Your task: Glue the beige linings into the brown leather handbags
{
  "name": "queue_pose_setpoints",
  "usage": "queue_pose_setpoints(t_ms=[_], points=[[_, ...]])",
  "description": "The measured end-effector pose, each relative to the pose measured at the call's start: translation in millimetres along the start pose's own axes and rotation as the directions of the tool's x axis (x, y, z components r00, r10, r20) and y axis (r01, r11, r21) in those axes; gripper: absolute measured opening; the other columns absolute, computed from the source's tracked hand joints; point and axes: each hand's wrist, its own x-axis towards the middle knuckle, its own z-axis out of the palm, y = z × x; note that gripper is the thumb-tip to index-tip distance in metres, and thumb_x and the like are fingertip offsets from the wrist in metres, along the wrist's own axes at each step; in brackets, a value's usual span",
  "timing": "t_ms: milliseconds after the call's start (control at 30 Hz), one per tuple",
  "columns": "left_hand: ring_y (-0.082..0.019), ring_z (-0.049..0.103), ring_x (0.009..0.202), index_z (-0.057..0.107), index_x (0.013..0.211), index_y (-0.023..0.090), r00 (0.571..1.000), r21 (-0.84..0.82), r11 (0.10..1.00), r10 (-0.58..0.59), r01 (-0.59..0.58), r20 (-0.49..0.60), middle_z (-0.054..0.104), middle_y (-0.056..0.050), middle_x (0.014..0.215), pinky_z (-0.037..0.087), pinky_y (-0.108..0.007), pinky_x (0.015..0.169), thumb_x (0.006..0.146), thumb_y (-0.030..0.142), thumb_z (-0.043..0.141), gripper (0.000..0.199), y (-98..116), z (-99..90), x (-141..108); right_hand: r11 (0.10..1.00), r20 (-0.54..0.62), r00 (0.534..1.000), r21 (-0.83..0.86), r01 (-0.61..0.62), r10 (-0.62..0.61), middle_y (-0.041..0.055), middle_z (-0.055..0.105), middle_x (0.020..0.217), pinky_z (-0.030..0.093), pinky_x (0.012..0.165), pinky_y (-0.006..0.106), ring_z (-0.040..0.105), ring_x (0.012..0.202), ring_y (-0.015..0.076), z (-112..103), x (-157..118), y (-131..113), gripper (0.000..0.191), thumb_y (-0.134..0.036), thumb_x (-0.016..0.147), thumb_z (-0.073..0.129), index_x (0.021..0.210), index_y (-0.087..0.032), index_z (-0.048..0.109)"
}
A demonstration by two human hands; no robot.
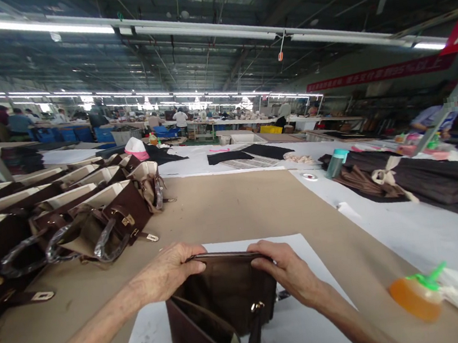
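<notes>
A dark brown handbag (201, 337) stands open on a white sheet (309, 319), near the bottom middle of the view. Its olive-brown lining and a small metal fitting show inside. My left hand (172, 270) pinches the far top edge at its left end, thumb on the near side. At the right end of that same edge, my right hand (288, 271) grips with thumb and fingers. The fingertips beyond the edge are partly hidden.
Several brown handbags (102, 212) with wrapped handles stand at the left. At the right are an orange glue bottle (417, 295), a teal-lidded cup (337, 163) and stacked dark cloth (430, 177). Black pieces (269, 151) lie farther back. People are in the background.
</notes>
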Motion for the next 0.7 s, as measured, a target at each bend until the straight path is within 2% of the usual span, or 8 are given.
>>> queue_pose_setpoints(t_ms=[267, 333, 400, 433, 500, 567, 600, 700], points=[[-0.015, 0.050, 0.071, 0.061, 0.079, 0.020, 0.998, 0.018, 0.999, -0.027, 0.028, -0.052, 0.057, 0.002, 0.069, 0.034, -0.020, 0.062, 0.080, 0.037, 0.042, 0.025, 2.1, 3.2, 12.5, 0.992, -0.027, 1.000, -0.124, -0.017, 0.014, 0.0009, 0.066, 0.088, 0.042, 0.075, 0.026, 0.059, 0.083, 0.0162, 5.2, 5.3, 7.4, 0.018, -0.022, 0.090, 0.045, 0.096, -0.021, 0.062], [-0.014, 0.048, 0.066, 0.058, 0.073, 0.019, 0.995, 0.037, 0.998, -0.053, 0.056, -0.083, 0.052, 0.002, 0.064, 0.031, -0.020, 0.058, 0.081, 0.037, 0.041, 0.025, 1.4, 6.1, 15.9, 0.985, -0.030, 0.999, -0.169, -0.021, 0.016, 0.0017, 0.065, 0.092, 0.042, 0.079, 0.027, 0.058, 0.087, 0.0166, 6.3, 3.8, 6.0, 0.021, -0.023, 0.092, 0.042, 0.099, -0.021, 0.061], [-0.013, 0.045, 0.061, 0.051, 0.066, 0.019, 0.989, 0.078, 0.992, -0.085, 0.095, -0.118, 0.046, 0.002, 0.059, 0.028, -0.021, 0.055, 0.081, 0.036, 0.040, 0.026, 1.8, 9.1, 18.7, 0.976, -0.024, 1.000, -0.220, -0.013, 0.008, 0.0032, 0.063, 0.103, 0.041, 0.084, 0.030, 0.056, 0.095, 0.0187, 6.9, 2.1, 3.3, 0.022, -0.028, 0.091, 0.047, 0.108, -0.021, 0.058], [-0.013, 0.044, 0.060, 0.049, 0.063, 0.019, 0.986, 0.102, 0.988, -0.101, 0.115, -0.135, 0.045, 0.002, 0.057, 0.027, -0.021, 0.054, 0.081, 0.036, 0.039, 0.027, 2.6, 10.4, 19.8, 0.969, -0.021, 1.000, -0.248, -0.008, 0.003, 0.0046, 0.061, 0.109, 0.040, 0.087, 0.032, 0.054, 0.099, 0.0211, 7.3, 1.4, 1.7, 0.030, -0.033, 0.086, 0.055, 0.113, -0.021, 0.055], [-0.013, 0.044, 0.058, 0.045, 0.060, 0.019, 0.978, 0.142, 0.978, -0.130, 0.154, -0.162, 0.045, 0.002, 0.056, 0.026, -0.022, 0.053, 0.081, 0.036, 0.039, 0.027, 5.0, 12.4, 21.5, 0.951, -0.021, 1.000, -0.311, -0.003, -0.003, 0.0089, 0.056, 0.116, 0.038, 0.090, 0.039, 0.050, 0.104, 0.0279, 9.2, 1.3, -1.1, 0.061, -0.039, 0.068, 0.075, 0.120, -0.018, 0.051], [-0.013, 0.046, 0.059, 0.045, 0.060, 0.019, 0.973, 0.166, 0.970, -0.146, 0.176, -0.181, 0.048, 0.001, 0.057, 0.025, -0.023, 0.054, 0.081, 0.035, 0.039, 0.027, 7.8, 13.8, 22.6, 0.929, -0.036, 0.999, -0.371, -0.007, -0.007, 0.0133, 0.055, 0.117, 0.035, 0.091, 0.046, 0.047, 0.105, 0.0338, 13.2, 2.6, -3.3, 0.077, -0.031, 0.055, 0.084, 0.121, -0.015, 0.050], [-0.014, 0.047, 0.060, 0.045, 0.060, 0.020, 0.970, 0.173, 0.968, -0.149, 0.184, -0.194, 0.049, 0.001, 0.058, 0.025, -0.024, 0.055, 0.081, 0.035, 0.039, 0.026, 8.9, 14.4, 22.9, 0.919, -0.046, 0.999, -0.395, -0.010, -0.009, 0.0147, 0.055, 0.115, 0.035, 0.090, 0.048, 0.047, 0.104, 0.0351, 15.9, 3.7, -3.9, 0.074, -0.025, 0.055, 0.084, 0.120, -0.013, 0.051], [-0.015, 0.048, 0.061, 0.046, 0.061, 0.020, 0.963, 0.177, 0.965, -0.150, 0.192, -0.224, 0.051, 0.000, 0.060, 0.025, -0.024, 0.055, 0.081, 0.034, 0.038, 0.026, 10.0, 15.7, 22.8, 0.907, -0.087, 0.996, -0.420, -0.035, -0.001, 0.0150, 0.058, 0.103, 0.037, 0.083, 0.049, 0.050, 0.096, 0.0346, 24.7, 6.8, -3.5, 0.050, -0.013, 0.063, 0.077, 0.109, -0.011, 0.057]])
